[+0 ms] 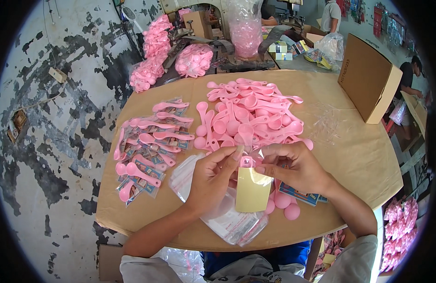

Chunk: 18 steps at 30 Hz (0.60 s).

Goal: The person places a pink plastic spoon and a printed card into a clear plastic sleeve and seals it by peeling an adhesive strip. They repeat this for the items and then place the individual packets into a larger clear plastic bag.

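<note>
My left hand and my right hand together hold a small clear bag with a gold card inside, a pink spoon poking in at its top. Both hands pinch the bag's mouth above the brown table. Under my left hand lies a stack of empty clear bags. A heap of loose pink spoons sits just beyond my hands. Packed spoon bags lie in a pile to the left.
A cardboard box stands at the table's right back. Printed cards and pink balls lie under my right wrist. Bags of pink spoons pile up behind the table. Other people work at the far right and back.
</note>
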### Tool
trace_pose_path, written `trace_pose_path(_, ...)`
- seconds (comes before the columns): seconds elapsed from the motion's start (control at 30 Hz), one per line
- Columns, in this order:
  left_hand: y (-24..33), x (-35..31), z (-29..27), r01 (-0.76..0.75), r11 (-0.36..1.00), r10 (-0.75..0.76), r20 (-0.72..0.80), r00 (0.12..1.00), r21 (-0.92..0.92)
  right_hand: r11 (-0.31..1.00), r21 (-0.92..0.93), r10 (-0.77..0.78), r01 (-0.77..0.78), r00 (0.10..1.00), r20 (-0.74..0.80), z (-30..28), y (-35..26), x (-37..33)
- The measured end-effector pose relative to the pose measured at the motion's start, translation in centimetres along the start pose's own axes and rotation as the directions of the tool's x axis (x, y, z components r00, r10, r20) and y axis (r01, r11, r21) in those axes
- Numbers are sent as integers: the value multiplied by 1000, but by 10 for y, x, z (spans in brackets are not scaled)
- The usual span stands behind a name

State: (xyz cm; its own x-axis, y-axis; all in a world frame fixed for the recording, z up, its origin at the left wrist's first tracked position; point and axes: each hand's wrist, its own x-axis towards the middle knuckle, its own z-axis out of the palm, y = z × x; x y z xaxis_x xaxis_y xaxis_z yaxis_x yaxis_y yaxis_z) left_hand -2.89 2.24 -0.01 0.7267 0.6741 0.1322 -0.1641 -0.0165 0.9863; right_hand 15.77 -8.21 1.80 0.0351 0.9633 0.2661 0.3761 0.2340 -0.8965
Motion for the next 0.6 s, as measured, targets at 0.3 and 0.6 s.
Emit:
trace_pose_path(0.3,11,5,-6,70,998,-70,101,992,6,997,81,27,-16,991,-130,3,-1,2)
trace_pose_path(0.6,5,11,-22,-108,994,98,235,967,29,968,35,-242,248,962,-124,-8,11,3)
